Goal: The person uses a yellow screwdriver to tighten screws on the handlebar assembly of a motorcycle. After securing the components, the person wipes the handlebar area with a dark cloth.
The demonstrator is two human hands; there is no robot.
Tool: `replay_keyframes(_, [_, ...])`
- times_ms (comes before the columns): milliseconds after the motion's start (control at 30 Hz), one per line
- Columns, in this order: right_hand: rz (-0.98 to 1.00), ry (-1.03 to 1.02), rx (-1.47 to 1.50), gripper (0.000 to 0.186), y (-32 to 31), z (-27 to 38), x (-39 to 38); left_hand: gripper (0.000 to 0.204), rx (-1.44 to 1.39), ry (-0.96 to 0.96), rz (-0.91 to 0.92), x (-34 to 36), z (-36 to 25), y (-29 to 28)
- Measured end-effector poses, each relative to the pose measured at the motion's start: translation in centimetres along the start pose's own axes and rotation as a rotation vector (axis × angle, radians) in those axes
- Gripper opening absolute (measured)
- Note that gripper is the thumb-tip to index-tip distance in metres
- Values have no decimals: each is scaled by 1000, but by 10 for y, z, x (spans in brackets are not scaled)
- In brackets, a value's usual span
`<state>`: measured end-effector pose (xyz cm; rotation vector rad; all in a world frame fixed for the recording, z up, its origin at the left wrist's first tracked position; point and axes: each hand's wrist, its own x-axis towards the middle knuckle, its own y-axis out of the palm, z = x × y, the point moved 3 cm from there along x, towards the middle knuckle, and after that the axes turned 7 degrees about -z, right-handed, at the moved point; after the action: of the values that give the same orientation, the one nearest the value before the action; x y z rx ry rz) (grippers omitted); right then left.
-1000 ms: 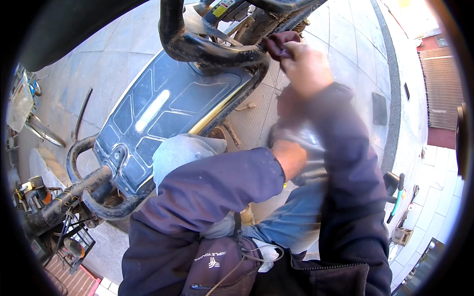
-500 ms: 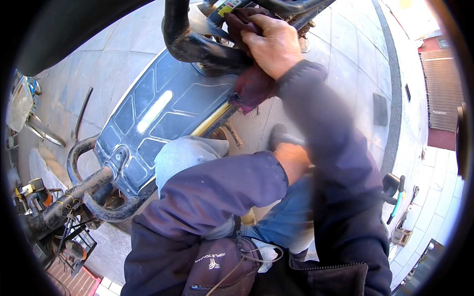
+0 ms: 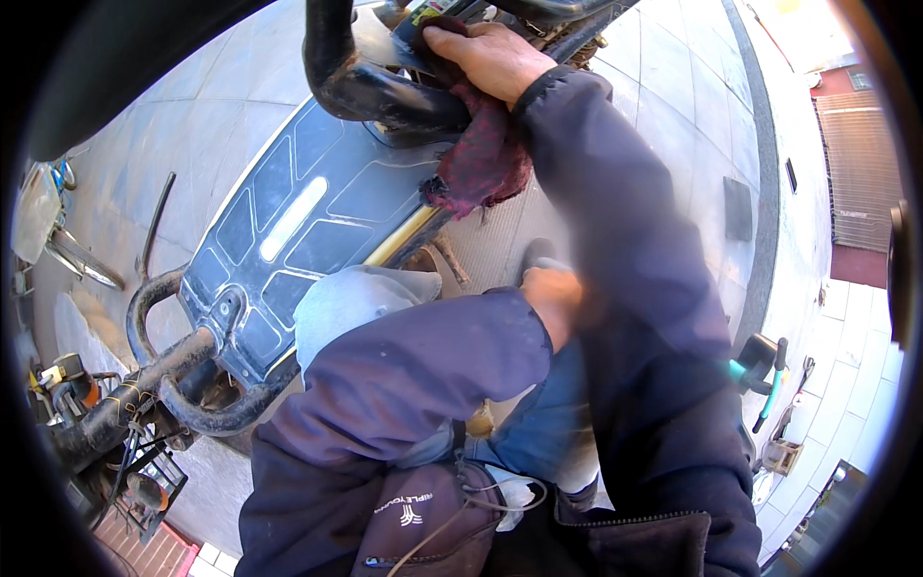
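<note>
At the top of the view my right hand (image 3: 495, 60) is closed on a dark red, ragged cloth (image 3: 483, 159). It presses part of the cloth against the frame of a vehicle, beside a thick black tube (image 3: 394, 96). The cloth's loose end hangs over the corner of the dark blue footboard (image 3: 332, 207) and its yellowish side edge. My left hand (image 3: 556, 300) is low, near my legs. Its fingers are mostly hidden behind my right sleeve, so whether it grips anything does not show.
Curved black bars (image 3: 216, 409) edge the footboard at the near left, with a lamp (image 3: 146, 489) below. A bicycle wheel (image 3: 85, 260) stands farther left. A turquoise-handled tool (image 3: 769, 399) is at the right. My jeans-covered knee (image 3: 356, 298) overlaps the footboard.
My right hand has moved a little left and up along the frame with the cloth, whose hanging end is more spread out. My left hand has shifted slightly left.
</note>
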<state>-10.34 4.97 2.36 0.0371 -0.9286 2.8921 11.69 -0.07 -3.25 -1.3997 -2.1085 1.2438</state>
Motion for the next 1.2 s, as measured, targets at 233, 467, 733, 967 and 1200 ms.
replay_keyframes(233, [-127, 43, 64, 46, 9, 9, -14, 25, -281, 139, -128, 3, 8, 39])
replay_keyframes(467, [-328, -62, -302, 37, -16, 19, -40, 33, -171, 92, 24, 5, -2, 19])
replay_keyframes(733, [-72, 147, 197, 40, -1, 18, -32, 28, -67, 142, -87, 7, 6, 45])
replay_keyframes(967, [141, 147, 301, 41, -9, -2, -5, 22, -35, 68, -24, 8, 0, 14])
replay_keyframes(1200, [175, 138, 243, 41, -2, 4, -3, 16, -78, 155, 16, 6, -2, 8])
